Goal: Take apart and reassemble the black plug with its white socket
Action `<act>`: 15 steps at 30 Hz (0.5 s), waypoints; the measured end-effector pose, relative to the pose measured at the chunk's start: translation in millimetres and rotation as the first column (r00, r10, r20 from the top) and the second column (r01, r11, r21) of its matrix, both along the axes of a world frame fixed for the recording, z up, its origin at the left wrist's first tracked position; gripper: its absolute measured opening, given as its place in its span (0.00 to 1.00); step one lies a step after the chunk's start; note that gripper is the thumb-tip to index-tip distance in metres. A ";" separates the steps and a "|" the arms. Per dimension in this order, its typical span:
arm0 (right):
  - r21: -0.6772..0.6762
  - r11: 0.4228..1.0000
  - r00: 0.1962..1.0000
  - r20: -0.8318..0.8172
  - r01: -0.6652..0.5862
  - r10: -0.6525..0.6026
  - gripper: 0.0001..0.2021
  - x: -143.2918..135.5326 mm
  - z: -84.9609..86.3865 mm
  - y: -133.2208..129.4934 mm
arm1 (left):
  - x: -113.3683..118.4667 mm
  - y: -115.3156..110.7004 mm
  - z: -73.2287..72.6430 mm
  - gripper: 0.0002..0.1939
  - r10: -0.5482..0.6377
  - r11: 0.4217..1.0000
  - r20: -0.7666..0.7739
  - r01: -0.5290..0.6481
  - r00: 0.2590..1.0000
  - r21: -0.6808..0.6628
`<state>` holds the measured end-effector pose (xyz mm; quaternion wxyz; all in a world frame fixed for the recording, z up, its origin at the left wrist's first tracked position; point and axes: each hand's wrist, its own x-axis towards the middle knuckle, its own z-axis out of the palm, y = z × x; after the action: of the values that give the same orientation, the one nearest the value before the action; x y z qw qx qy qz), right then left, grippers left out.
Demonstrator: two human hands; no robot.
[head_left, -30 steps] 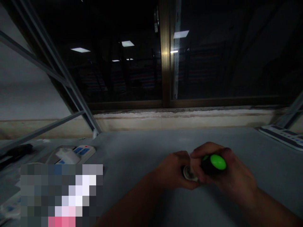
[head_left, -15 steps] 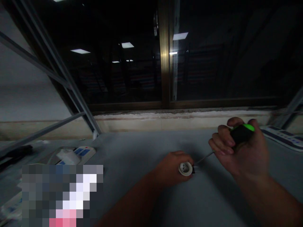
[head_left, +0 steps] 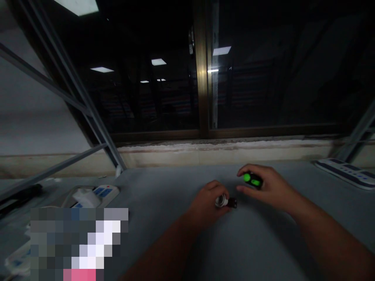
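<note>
- White-and-dark fitting (head_left: 224, 201): clamped in your left hand (head_left: 206, 200), over the grey table (head_left: 164, 185); can't tell if touching it.
- Your right hand (head_left: 275, 185) holds the black-and-green tool (head_left: 252, 180), fingertips parted.
- Hands near each other, not touching.

It looked like a workshop: a green-and-black tool (head_left: 252, 180) above a grey bench (head_left: 164, 183), a power strip (head_left: 345, 172) by its far right corner, a dark window (head_left: 161, 103) mirroring ceiling lights (head_left: 159, 61) beyond the far edge.
</note>
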<state>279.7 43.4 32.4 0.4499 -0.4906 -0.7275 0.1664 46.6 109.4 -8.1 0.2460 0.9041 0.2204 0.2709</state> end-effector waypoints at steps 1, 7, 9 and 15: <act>-0.031 0.999 0.994 0.106 -0.022 0.025 0.12 -3.9 -3.5 2.2 | -0.3 0.3 0.3 0.14 0.021 1.000 0.010 -0.021 1.000 -0.003; -0.186 0.974 0.965 0.206 -0.126 0.164 0.11 -17.3 -16.8 8.6 | -1.9 2.2 0.8 0.14 0.132 0.991 0.037 -0.132 0.991 -0.019; -0.211 0.968 0.962 0.203 -0.139 0.182 0.15 -18.8 -17.4 8.1 | -2.2 2.6 0.4 0.16 0.175 0.984 0.052 -0.173 0.983 -0.028; -0.164 0.977 0.957 0.235 -0.134 0.171 0.13 -25.2 -17.6 10.0 | -3.2 4.6 -4.1 0.16 0.170 0.984 0.082 -0.166 0.982 -0.058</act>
<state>254.5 53.3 14.8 0.3041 -0.4815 -0.7994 0.1912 43.4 114.0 -12.2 0.2546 0.8632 0.2919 0.3239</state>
